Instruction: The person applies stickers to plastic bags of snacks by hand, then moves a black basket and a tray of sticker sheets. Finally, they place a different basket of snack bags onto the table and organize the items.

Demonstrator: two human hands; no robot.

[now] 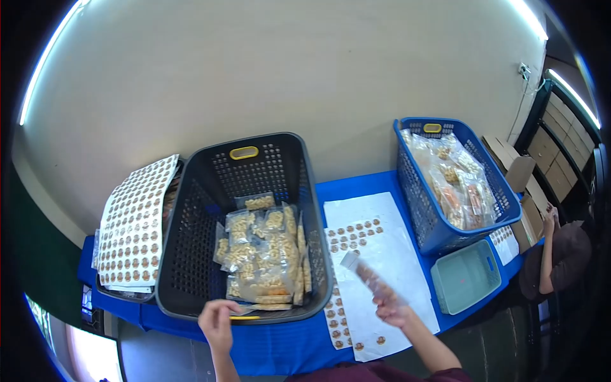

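Note:
My right hand [393,311] grips a narrow clear plastic packet [367,275] with brownish contents, held tilted above the white sticker sheets [396,239]. My left hand [217,323] is at the front rim of the large black basket [191,267], its fingers bent together. A pale, clear edge shows at those fingertips, but what it belongs to cannot be made out. Inside the basket lie several clear packets of pale, curled snacks [270,251], some flat and some standing on edge. Rows of round brown stickers [353,235] remain on parts of the sheets.
At the right stands a blue basket [423,219] full of snack packets, with a small green-grey basket [468,280] before it. Sticker sheets [137,223] are stacked at the left. A blue cloth [273,350] covers the table. Another person [563,258] is near cardboard boxes [531,219] at far right.

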